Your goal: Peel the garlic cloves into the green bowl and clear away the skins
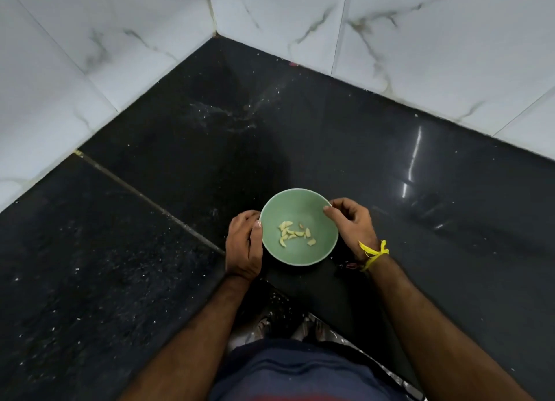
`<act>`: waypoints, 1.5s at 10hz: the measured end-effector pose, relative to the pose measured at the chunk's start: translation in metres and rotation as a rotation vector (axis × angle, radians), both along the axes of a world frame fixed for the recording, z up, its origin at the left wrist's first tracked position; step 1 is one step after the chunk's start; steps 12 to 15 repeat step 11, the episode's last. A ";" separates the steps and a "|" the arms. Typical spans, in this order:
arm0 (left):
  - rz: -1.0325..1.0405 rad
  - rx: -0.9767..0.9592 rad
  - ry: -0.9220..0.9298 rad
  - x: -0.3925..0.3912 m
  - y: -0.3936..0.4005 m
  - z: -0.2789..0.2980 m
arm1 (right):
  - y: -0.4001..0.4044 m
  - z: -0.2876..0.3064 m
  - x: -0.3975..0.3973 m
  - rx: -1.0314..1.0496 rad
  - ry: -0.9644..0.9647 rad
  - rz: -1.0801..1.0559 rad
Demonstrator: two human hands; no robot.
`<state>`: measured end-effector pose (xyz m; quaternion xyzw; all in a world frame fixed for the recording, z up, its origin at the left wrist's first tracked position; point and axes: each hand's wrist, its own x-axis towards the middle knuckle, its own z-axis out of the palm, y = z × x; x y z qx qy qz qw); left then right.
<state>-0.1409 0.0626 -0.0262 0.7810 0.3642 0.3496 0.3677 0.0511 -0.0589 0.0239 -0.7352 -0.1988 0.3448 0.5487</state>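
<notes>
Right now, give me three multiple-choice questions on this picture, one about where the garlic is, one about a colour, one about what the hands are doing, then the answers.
1. Where do the peeled garlic cloves lie?
A. On the black counter beside the bowl
B. Inside the green bowl
C. In the left hand

2. What colour is the thread on the right wrist?
A. Yellow
B. Blue
C. White

3. What are the hands doing?
A. Both hang away from the bowl
B. Only the right one touches the bowl
C. The left hand and right hand hold the bowl, one at each side

Answers:
1 B, the pale cloves sit on the bowl's floor.
2 A, a yellow strand is knotted at that wrist.
3 C, a thumb rests on the rim at each side.
</notes>
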 end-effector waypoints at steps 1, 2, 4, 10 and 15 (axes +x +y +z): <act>0.010 -0.017 -0.004 0.001 0.002 -0.003 | 0.002 -0.006 0.000 0.007 0.035 0.000; 0.037 -0.036 -0.040 0.001 0.003 -0.005 | 0.003 -0.006 0.000 0.007 0.059 -0.015; 0.095 -0.073 -0.094 0.004 0.004 -0.006 | 0.005 -0.005 0.003 0.023 0.109 -0.062; 0.102 -0.126 0.070 0.005 0.004 0.008 | 0.007 -0.001 0.001 -0.074 -0.044 -0.076; 0.090 -0.163 0.135 0.005 0.012 0.016 | 0.013 0.007 0.000 -0.162 -0.219 -0.075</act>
